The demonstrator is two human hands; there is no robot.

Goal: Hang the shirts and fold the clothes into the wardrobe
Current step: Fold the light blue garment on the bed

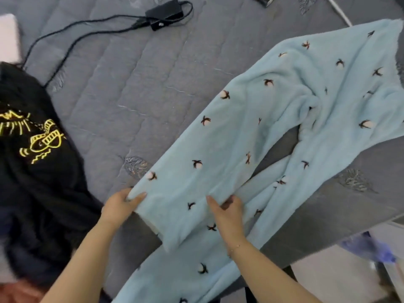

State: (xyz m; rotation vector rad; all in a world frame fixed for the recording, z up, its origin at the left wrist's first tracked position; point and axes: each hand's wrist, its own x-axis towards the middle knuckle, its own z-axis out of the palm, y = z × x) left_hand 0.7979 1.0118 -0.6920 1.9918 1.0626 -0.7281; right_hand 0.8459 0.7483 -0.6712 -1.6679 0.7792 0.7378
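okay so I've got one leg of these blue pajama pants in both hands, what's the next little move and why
Probably carry that leg across onto the other one. Your left hand and right hand pinch one leg of the pants, while the legs lie spread apart on the bed; stacking them gives a narrow strip to fold.

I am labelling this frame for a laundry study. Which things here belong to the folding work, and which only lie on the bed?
Belong to the job:
- light blue fleece pants, pinched at one leg by the left hand and the right hand
- black garment with yellow print, lying at the left

Just lying about:
- black power adapter with its cable
- white cable
- grey quilted bedcover
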